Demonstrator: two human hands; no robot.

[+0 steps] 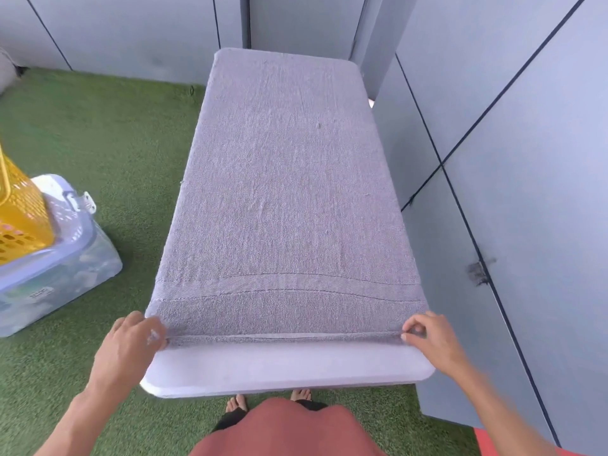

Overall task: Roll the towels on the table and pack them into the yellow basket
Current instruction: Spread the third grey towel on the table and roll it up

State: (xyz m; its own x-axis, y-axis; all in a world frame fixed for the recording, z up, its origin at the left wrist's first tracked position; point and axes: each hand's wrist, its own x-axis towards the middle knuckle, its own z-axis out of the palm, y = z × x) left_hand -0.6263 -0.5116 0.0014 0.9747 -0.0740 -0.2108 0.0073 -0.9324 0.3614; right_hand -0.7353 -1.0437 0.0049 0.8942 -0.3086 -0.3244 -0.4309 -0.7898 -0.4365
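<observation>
A grey-lilac towel (283, 179) lies spread flat over almost the whole white table (283, 366), with its hemmed near edge a little back from the table's front. My left hand (136, 340) pinches the towel's near left corner. My right hand (431, 337) pinches the near right corner between thumb and fingers. The near edge is drawn straight between both hands. The yellow basket (19, 209) stands at the far left, partly cut off by the frame.
The yellow basket sits on a clear plastic storage box with a lilac lid (56, 258) on green artificial grass (108, 133). Grey wall panels (513, 159) close in on the table's right side and behind it.
</observation>
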